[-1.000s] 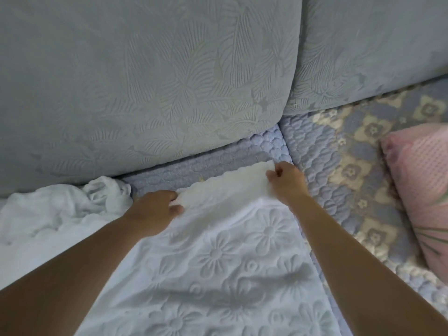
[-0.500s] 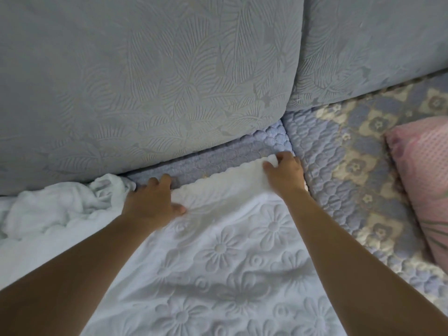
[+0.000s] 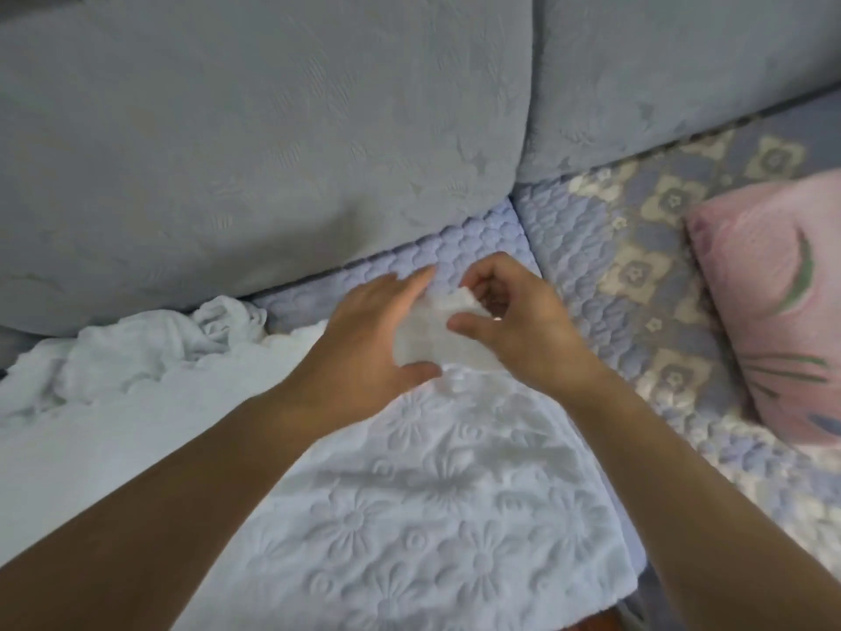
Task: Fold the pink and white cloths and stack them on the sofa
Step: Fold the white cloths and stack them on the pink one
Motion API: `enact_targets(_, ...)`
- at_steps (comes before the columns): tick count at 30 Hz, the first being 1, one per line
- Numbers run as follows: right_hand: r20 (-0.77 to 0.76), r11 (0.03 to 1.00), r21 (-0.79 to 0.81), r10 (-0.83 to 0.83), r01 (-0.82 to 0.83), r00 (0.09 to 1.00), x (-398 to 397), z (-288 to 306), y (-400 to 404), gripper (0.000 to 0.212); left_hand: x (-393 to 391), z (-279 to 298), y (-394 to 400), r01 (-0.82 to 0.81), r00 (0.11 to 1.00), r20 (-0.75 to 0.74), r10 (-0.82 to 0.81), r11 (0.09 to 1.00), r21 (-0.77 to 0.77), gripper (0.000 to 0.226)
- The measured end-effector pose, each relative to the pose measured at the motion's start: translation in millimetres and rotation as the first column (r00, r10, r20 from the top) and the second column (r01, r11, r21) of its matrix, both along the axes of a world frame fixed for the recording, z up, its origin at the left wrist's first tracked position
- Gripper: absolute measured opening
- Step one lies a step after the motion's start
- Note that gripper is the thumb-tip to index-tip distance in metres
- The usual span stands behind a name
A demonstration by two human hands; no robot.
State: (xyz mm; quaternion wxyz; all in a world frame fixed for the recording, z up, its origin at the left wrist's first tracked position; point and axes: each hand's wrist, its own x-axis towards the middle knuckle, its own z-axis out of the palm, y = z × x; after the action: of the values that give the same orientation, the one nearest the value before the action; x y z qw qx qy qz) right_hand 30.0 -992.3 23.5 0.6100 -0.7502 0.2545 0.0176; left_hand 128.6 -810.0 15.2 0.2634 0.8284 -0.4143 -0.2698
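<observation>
A white cloth (image 3: pixel 432 503) embossed with flowers lies spread over the sofa seat (image 3: pixel 587 248) in front of me. Its far edge is bunched and lifted between my two hands. My left hand (image 3: pixel 368 330) cups the gathered edge from the left, fingers extended. On the other side, my right hand (image 3: pixel 514 311) pinches the far corner with thumb and fingers. A pink cloth or cushion (image 3: pixel 773 302) with green marks lies on the seat at the right, away from both hands.
A crumpled white cloth (image 3: pixel 150 348) lies heaped at the left, against the grey back cushion (image 3: pixel 255 143). A second back cushion (image 3: pixel 673 66) stands at the right. The seat cover is quilted, blue with pale flowers.
My hands were apart, flat on the cloth's far edge. They have come together at the middle, gathering and lifting that edge. The left hand moved right.
</observation>
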Motion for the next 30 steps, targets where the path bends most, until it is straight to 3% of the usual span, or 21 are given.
enact_targets(3, 0.066, 0.978, 0.180, -0.117, 0.103, 0.991, -42, 10, 13, 0.033, -14, 21, -28, 0.026, 0.999, -0.037, -0.024, 0.998, 0.058, 0.019)
enact_targets(5, -0.043, 0.973, 0.116, -0.196, 0.200, 0.980, -91, -12, 6, 0.036, -14, 26, -37, -0.020, 1.000, -0.011, 0.021, 0.997, 0.069, 0.020)
enact_targets(6, -0.178, 0.980, 0.015, -0.195, 0.201, 0.965, -122, -28, 1, 0.038, -11, 30, -42, -0.041, 0.999, -0.004, 0.041, 0.997, 0.065, 0.020)
enact_targets(9, -0.519, 0.985, -0.154, -0.151, 0.081, 0.841, -221, -63, -5, 0.042, 4, 40, -66, -0.013, 0.995, 0.103, -0.001, 0.990, 0.139, 0.022)
enact_targets(15, -0.618, 0.978, -0.191, -0.189, 0.087, 0.763, -327, -93, 9, 0.047, 10, 36, -138, 0.110, 0.933, 0.276, -0.230, 0.915, 0.389, 0.031)
enact_targets(17, -0.600, 0.960, -0.239, -0.263, 0.144, 0.756, -342, -101, 14, 0.046, 10, 31, -154, 0.055, 0.930, 0.286, -0.232, 0.855, 0.515, 0.038)
enact_targets(19, -0.545, 0.943, -0.252, -0.323, 0.216, 0.774, -349, -104, 20, 0.045, 7, 26, -161, -0.039, 0.965, 0.234, -0.119, 0.815, 0.578, 0.038)
enact_targets(22, -0.524, 0.958, -0.235, -0.265, 0.162, 0.809, -352, -108, 30, 0.053, -10, 18, -166, -0.185, 0.982, 0.074, 0.173, 0.809, 0.559, 0.022)
enact_targets(25, -0.537, 0.960, -0.212, -0.269, 0.181, 0.800, -353, -110, 28, 0.054, -21, 19, -167, -0.286, 0.883, -0.172, 0.436, 0.792, 0.539, 0.005)
enact_targets(30, -0.554, 0.947, -0.282, -0.290, 0.152, 0.781, -362, -109, 35, 0.027, -15, 25, -163, -0.373, 0.715, -0.348, 0.606, 0.753, 0.543, 0.009)
